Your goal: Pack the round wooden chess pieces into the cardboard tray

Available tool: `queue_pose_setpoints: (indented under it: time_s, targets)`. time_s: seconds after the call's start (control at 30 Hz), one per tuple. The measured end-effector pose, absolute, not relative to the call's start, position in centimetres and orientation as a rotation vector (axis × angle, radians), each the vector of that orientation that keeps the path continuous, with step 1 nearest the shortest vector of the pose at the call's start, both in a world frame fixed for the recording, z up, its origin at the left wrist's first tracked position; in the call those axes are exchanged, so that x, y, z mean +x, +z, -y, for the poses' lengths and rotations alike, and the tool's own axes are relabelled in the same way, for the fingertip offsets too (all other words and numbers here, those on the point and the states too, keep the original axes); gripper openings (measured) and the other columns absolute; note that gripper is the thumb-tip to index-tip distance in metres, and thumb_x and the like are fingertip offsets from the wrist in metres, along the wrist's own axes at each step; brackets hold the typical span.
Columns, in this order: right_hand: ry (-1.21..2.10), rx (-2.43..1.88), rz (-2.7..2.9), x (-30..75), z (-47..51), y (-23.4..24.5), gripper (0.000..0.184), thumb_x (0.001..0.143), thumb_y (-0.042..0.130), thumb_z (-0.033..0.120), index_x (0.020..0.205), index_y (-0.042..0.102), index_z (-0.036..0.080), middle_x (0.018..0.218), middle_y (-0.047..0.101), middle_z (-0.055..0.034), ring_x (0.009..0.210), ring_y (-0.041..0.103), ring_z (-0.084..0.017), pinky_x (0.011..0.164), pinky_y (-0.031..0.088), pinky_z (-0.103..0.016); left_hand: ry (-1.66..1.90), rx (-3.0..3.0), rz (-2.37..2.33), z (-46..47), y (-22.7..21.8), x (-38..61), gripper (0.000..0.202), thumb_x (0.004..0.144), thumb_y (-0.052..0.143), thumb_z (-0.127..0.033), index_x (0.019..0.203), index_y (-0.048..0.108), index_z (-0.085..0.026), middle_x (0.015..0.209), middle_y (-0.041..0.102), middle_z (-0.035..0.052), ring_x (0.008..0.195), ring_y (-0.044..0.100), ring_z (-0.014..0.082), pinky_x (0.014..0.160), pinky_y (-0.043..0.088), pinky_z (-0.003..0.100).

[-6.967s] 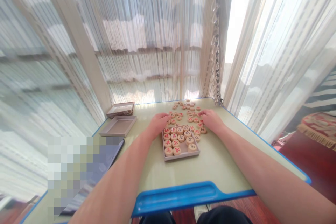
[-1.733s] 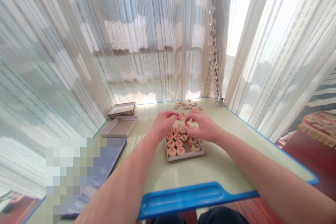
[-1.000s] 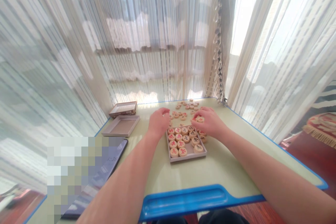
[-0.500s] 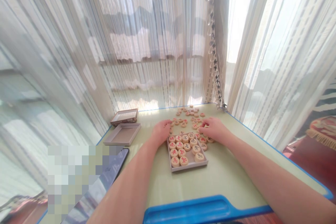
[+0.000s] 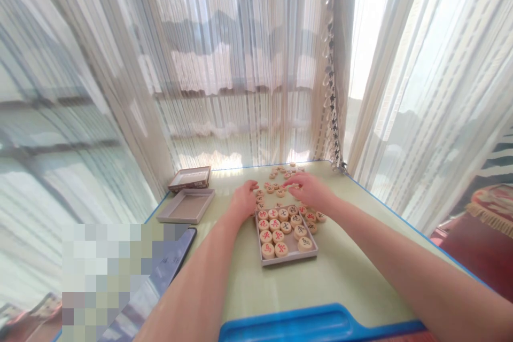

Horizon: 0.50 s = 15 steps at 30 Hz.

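Note:
A shallow grey-white box (image 5: 289, 260) stands on the table before me, partly filled with round wooden Chinese chess pieces (image 5: 278, 236) marked in red or black. A gap shows in its lower middle. My left hand (image 5: 243, 200) rests at the box's far left corner, fingers loosely bent and apart, next to a few loose pieces (image 5: 260, 199). Over the scattered pieces beyond the box reaches my right hand (image 5: 313, 190), its fingers stretched out and parted from the thumb. Nothing shows in its grasp. More loose pieces (image 5: 310, 217) lie along the box's right side.
An empty box tray (image 5: 186, 206) and a brown-edged box lid (image 5: 190, 177) lie at the table's left. A phone (image 5: 176, 256) is nearer me, partly pixelated. The pale green table (image 5: 248, 288) has a blue front tray (image 5: 288, 323). Curtains (image 5: 240, 64) hang behind.
My right hand has moved left and away from me, off the pieces beside the box, and its fingers have spread. My left hand has barely shifted. The boxed pieces look the same.

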State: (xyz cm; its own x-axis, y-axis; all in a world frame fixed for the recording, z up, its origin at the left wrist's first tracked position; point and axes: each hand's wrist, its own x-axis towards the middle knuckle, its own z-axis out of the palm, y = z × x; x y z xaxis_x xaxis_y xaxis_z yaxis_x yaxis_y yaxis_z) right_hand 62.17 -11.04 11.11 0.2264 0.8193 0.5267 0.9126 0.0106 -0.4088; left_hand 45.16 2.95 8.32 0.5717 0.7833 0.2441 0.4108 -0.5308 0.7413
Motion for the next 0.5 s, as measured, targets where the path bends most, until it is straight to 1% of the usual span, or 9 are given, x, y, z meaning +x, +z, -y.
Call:
queue_pose_setpoints:
  time_s: [0.07,0.17,0.23,0.3,0.4,0.5]
  targets:
    - [-0.120,-1.810,1.735,61.8,9.5,11.5,0.022,0.076,0.050,0.022,0.086,0.069,0.025,0.096,0.064,-0.0033,0.089,0.057,-0.020,0.079,0.045,-0.034,0.763,2.180,-0.947,-3.2,8.2,45.1,0.042,0.070,0.041,-0.009,0.108,0.058,-0.017,0.106,0.065,0.0091,0.100,0.057,0.0223,0.091,0.040,0.037]
    - [-0.137,-1.895,1.897,61.8,7.4,11.3,0.021,0.076,0.051,0.023,0.082,0.071,0.025,0.089,0.066,-0.0039,0.088,0.057,-0.021,0.077,0.045,-0.035,0.726,2.246,-0.955,-3.2,8.0,45.0,0.039,0.069,0.042,-0.010,0.101,0.063,-0.019,0.105,0.065,0.0085,0.100,0.057,0.0234,0.091,0.040,0.037]
    - [-0.154,-2.018,1.898,62.0,6.5,10.9,0.019,0.074,0.054,0.026,0.081,0.071,0.026,0.087,0.067,-0.0044,0.087,0.057,-0.023,0.073,0.045,-0.034,0.707,2.278,-0.984,-3.2,8.1,45.0,0.037,0.070,0.042,-0.011,0.097,0.065,-0.019,0.103,0.065,0.0083,0.100,0.057,0.0245,0.091,0.040,0.036]
    - [-0.140,-2.123,1.861,62.3,6.1,10.7,0.017,0.072,0.056,0.029,0.081,0.070,0.026,0.088,0.067,-0.0040,0.086,0.058,-0.023,0.069,0.045,-0.032,0.656,2.329,-1.025,-3.0,8.2,45.0,0.036,0.071,0.042,-0.012,0.097,0.066,-0.020,0.103,0.066,0.0077,0.100,0.056,0.0240,0.092,0.040,0.035]
    - [-0.098,-2.187,1.840,62.8,6.1,10.9,0.016,0.068,0.059,0.029,0.080,0.069,0.024,0.090,0.067,-0.0030,0.084,0.059,-0.021,0.067,0.044,-0.029,0.551,2.444,-1.060,-2.7,8.4,45.0,0.037,0.075,0.040,-0.014,0.101,0.064,-0.020,0.108,0.064,0.0059,0.103,0.055,0.0210,0.095,0.038,0.032]
    - [-0.017,-2.197,1.848,63.2,6.7,11.3,0.019,0.067,0.058,0.028,0.083,0.068,0.024,0.091,0.067,-0.0020,0.083,0.059,-0.020,0.069,0.044,-0.028,0.502,2.514,-1.046,-2.4,8.5,44.8,0.040,0.078,0.037,-0.013,0.109,0.060,-0.020,0.113,0.062,0.0053,0.105,0.054,0.0191,0.095,0.038,0.030]
